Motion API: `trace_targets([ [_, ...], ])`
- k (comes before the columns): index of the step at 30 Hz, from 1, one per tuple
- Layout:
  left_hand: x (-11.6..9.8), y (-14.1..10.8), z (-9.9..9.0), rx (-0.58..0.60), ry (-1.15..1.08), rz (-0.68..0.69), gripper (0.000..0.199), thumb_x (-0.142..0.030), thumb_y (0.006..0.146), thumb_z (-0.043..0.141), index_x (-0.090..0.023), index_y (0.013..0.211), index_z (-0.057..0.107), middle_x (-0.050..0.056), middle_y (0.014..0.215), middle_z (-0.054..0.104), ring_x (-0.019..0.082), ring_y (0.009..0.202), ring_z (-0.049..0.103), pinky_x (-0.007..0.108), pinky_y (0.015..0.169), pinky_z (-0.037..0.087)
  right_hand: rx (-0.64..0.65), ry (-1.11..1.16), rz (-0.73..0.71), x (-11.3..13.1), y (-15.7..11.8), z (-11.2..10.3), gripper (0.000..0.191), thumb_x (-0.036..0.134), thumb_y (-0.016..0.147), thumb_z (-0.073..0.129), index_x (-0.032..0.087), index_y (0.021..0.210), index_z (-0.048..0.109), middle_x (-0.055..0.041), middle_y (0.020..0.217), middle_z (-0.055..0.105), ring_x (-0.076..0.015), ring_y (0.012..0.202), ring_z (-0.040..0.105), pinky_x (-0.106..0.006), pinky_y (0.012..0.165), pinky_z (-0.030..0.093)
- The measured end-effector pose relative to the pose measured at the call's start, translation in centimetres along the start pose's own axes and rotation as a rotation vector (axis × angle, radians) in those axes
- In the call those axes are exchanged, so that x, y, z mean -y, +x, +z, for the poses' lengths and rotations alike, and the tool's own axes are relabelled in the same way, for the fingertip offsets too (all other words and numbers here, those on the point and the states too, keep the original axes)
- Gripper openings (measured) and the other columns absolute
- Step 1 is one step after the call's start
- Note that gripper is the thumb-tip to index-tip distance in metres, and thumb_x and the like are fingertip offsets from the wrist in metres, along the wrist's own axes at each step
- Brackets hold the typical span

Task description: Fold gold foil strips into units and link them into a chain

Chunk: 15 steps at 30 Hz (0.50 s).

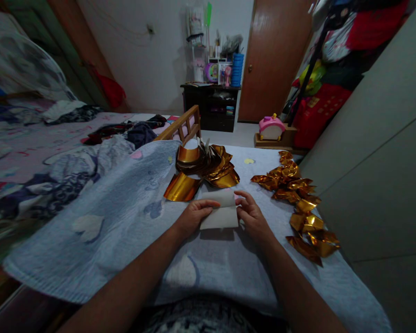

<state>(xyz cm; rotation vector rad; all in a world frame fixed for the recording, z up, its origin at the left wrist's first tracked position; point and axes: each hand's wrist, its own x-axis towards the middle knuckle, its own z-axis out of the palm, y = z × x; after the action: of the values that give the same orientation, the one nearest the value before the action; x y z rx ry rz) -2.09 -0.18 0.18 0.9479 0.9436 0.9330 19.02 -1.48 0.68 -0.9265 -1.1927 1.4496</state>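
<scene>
A pale sheet of paper (222, 217) with a crease across it is held up in front of me over the blue blanket. My left hand (196, 216) is closed on its left edge, thumb lying on top. At the right edge, my right hand (250, 213) grips the sheet with bent fingers, some of them partly hidden. Just beyond the paper is a loose stack of gold foil sheets (208, 162), with one curved gold sheet (183, 187) at its near left. To the right lies a row of folded gold foil pieces (298, 194).
The blue blanket (125, 240) covers the surface under my hands. A wooden rail (180, 126) stands past the foil stack. On the left are rumpled clothes (90, 162) on a pink bed. A pale cabinet side (377, 185) borders the right.
</scene>
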Motion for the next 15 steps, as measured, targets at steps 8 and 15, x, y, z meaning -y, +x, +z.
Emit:
trace_targets([
  [8,-0.02,0.17,-0.14,-0.041,-0.009,0.020,0.035,-0.029,0.065,0.083,-0.014,0.096,0.080,0.006,0.083,0.076,0.015,0.066,0.064,0.026,0.064,0.047,0.180,-0.209,-0.103,-0.53,0.04,-0.26,0.025,0.018,0.077,0.066,0.026,0.098,0.076,-0.0031,0.102,0.059,-0.0191,0.094,0.059,-0.030,0.079,0.050],
  [15,0.30,0.19,-0.21,-0.002,-0.010,0.021,0.044,-0.033,0.063,0.089,-0.014,0.101,0.078,0.010,0.095,0.078,0.019,0.075,0.069,0.030,0.071,0.052,0.184,-0.138,-0.076,-0.50,0.11,0.06,0.026,0.016,0.067,0.075,0.027,0.091,0.078,-0.0042,0.110,0.056,-0.0220,0.107,0.058,-0.031,0.084,0.053],
])
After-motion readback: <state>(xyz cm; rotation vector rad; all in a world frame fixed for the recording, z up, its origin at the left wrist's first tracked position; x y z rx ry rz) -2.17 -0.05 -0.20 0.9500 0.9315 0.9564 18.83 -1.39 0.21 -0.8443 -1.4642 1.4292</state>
